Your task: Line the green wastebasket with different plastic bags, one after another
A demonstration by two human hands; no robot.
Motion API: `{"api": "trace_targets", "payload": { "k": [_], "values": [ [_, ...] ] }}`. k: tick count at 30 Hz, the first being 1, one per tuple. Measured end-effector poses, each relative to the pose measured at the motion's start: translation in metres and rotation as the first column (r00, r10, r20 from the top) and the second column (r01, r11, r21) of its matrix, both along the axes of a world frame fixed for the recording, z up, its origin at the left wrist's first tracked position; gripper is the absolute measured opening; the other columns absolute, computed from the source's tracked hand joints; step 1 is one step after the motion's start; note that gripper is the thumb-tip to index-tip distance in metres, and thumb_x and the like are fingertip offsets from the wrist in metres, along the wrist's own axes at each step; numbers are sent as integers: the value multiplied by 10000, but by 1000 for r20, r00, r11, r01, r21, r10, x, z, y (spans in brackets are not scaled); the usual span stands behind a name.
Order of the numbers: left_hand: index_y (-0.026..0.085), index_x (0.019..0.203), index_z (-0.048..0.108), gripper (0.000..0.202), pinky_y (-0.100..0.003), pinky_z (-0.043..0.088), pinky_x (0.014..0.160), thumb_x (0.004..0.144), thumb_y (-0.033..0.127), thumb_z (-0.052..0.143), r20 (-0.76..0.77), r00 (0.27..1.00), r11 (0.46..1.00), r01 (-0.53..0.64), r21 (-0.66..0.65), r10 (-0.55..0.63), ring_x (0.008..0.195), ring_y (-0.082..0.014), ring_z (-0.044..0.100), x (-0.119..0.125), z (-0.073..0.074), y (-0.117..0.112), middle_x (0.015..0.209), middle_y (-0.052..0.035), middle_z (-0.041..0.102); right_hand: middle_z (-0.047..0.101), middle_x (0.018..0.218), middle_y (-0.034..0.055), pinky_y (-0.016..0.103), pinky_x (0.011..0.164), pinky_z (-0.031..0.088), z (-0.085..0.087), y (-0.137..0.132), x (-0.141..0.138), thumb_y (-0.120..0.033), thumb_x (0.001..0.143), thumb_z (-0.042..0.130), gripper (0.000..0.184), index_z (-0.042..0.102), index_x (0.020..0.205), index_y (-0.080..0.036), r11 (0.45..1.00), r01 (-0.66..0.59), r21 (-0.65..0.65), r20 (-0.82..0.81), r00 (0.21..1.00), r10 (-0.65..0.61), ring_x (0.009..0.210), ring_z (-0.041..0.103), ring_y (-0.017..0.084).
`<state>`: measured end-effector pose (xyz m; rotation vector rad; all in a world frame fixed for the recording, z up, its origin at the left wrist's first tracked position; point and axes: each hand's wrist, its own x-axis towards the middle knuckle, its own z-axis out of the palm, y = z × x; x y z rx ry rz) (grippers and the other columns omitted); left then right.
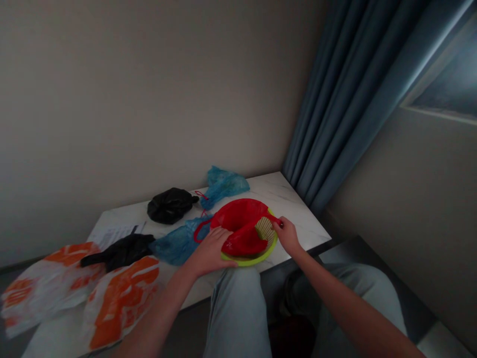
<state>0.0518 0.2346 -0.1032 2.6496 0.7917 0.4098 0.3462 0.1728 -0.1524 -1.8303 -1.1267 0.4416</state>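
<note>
A red plastic bag (242,241) lies spread inside a yellow-green basket (257,260), over its rim at the far and left sides. On the right, part of the basket's slotted inner wall (265,229) shows uncovered. My left hand (216,251) grips the near left side of the basket, with fingers over the red bag and thumb along the rim. At the right rim, my right hand (286,234) pinches a gathered end of the red bag. A loop of the bag sticks out to the left, beside a blue plastic bag (179,243).
On the white marbled table (298,219) lie a knotted black bag (171,205), another blue bag (225,184), a black bag (126,251) and orange-white bags (122,303). A printed sheet (112,234) lies at left. Blue curtains (335,109) hang right; my knees are below.
</note>
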Motion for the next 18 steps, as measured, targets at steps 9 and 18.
{"api": "trace_targets", "payload": {
  "k": [9, 18],
  "values": [
    [269, 1312, 587, 788, -557, 337, 1152, 632, 589, 825, 17, 998, 997, -55, -55, 56, 1281, -344, 540, -11, -8, -5, 1321, -113, 632, 596, 715, 22, 292, 631, 424, -8, 14, 1, -471, 721, 616, 264, 514, 694, -229, 993, -42, 114, -215, 974, 66, 707, 541, 194],
    [180, 1323, 552, 463, -442, 337, 1171, 940, 439, 518, 246, 893, 924, -342, -173, 377, 1367, -251, 464, 3, 11, 22, 1410, -140, 551, 646, 742, 86, 353, 614, 526, 9, 81, 36, -586, 865, 426, 400, 531, 732, -224, 968, -151, -199, -668, 743, -21, 682, 639, 216]
  ]
}}
